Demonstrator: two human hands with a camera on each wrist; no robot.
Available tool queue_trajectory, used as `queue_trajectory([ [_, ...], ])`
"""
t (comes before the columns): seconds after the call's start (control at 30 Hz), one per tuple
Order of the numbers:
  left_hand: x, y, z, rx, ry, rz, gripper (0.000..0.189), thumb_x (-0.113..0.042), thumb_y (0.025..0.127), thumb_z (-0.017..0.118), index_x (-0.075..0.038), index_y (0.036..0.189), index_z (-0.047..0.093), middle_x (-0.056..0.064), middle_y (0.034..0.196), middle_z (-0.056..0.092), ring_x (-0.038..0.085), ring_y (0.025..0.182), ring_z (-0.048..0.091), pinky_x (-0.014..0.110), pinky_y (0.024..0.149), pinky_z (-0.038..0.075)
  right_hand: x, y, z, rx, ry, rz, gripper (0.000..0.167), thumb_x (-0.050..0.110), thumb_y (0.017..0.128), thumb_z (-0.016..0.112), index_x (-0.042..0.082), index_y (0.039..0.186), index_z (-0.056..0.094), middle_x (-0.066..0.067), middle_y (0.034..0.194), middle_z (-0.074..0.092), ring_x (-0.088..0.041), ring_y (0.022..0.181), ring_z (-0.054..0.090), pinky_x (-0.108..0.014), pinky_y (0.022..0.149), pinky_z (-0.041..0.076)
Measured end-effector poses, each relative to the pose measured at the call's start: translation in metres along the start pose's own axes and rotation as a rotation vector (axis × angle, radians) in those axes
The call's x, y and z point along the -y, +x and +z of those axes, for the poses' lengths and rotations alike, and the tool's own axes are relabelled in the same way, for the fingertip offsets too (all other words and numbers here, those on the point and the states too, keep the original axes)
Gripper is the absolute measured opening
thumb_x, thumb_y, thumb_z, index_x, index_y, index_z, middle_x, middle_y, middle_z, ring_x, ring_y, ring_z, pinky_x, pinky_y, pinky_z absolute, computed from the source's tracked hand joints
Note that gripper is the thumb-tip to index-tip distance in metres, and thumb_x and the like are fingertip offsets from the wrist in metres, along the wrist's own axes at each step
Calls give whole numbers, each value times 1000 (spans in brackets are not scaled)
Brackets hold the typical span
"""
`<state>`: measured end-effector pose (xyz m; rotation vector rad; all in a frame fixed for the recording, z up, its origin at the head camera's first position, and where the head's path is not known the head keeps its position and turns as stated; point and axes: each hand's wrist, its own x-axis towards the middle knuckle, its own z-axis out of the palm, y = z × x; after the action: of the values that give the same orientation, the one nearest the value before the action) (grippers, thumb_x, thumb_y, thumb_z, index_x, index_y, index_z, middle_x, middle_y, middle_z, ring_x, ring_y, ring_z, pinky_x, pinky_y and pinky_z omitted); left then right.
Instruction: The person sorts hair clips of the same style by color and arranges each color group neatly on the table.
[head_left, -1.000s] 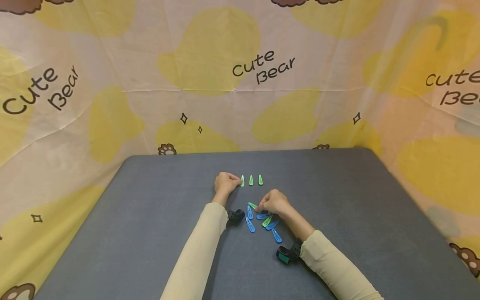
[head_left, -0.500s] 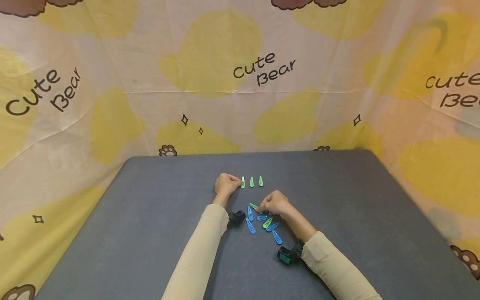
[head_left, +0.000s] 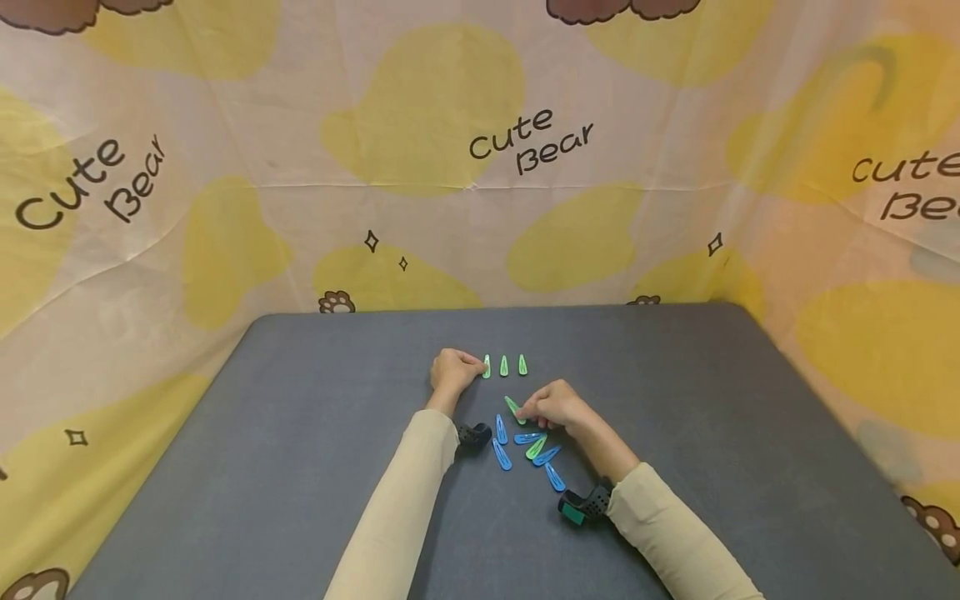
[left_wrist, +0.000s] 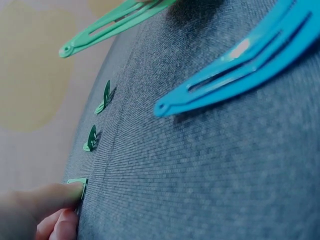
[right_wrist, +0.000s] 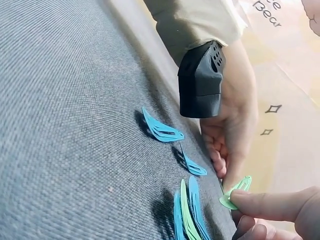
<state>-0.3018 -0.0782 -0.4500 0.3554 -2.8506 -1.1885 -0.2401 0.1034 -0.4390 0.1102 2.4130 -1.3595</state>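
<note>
Two green snap hair clips (head_left: 504, 366) (head_left: 522, 365) stand in a row at the far side of the grey table. At the row's left end, my left hand (head_left: 456, 372) holds a third green clip (head_left: 487, 367) between thumb and finger; in the left wrist view the thumb (left_wrist: 55, 197) covers part of it. Nearer to me, my right hand (head_left: 557, 405) pinches another green clip (head_left: 513, 407), which juts to the left, thumb on top in the right wrist view. Below it lie several blue clips (head_left: 502, 455) and one green clip (head_left: 536, 448).
The grey table (head_left: 300, 467) reaches to a patterned cloth backdrop (head_left: 420, 125). Black wrist mounts (head_left: 474, 434) are on both wrists; the right one (head_left: 585, 502) sits close to the nearest blue clip (head_left: 555, 477).
My right hand has drawn its green clip away from the blue one beside it, slightly farther from me, and the clip now shows more fully. My left hand stays at the row.
</note>
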Motion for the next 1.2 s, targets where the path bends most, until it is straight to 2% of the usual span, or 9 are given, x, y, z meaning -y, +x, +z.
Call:
queue_trajectory([
  [0.43,-2,2,2,-11,1,-6,18,-29,77,78,-11,80,79,7,96,77,28,94,69,39,84,52,-1,7,-7,-33,49,16,14,13,80,74,0,85,74,4,57,52,-10,53,43,-22,49,33],
  [0.7,-4,2,0,-5,-13,-15,18,-29,77,78,-11,79,79,7,96,77,29,95,69,40,84,51,-2,14,-19,-18,89,19,14,16,82,72,3,76,70,5,53,47,-10,51,40,-24,50,31],
  [0.97,-2,-1,0,-14,-19,-18,17,-27,77,79,-10,78,79,7,94,77,30,94,69,40,84,52,-2,20,-26,5,121,28,13,17,83,71,5,78,69,5,56,50,-9,50,39,-23,49,28],
  [1.2,-1,-3,0,-17,-30,-5,17,-27,77,79,-10,79,79,7,93,78,30,94,70,41,84,52,-2,27,-33,-15,151,35,13,16,83,71,6,76,68,5,55,50,-9,50,38,-23,49,28],
])
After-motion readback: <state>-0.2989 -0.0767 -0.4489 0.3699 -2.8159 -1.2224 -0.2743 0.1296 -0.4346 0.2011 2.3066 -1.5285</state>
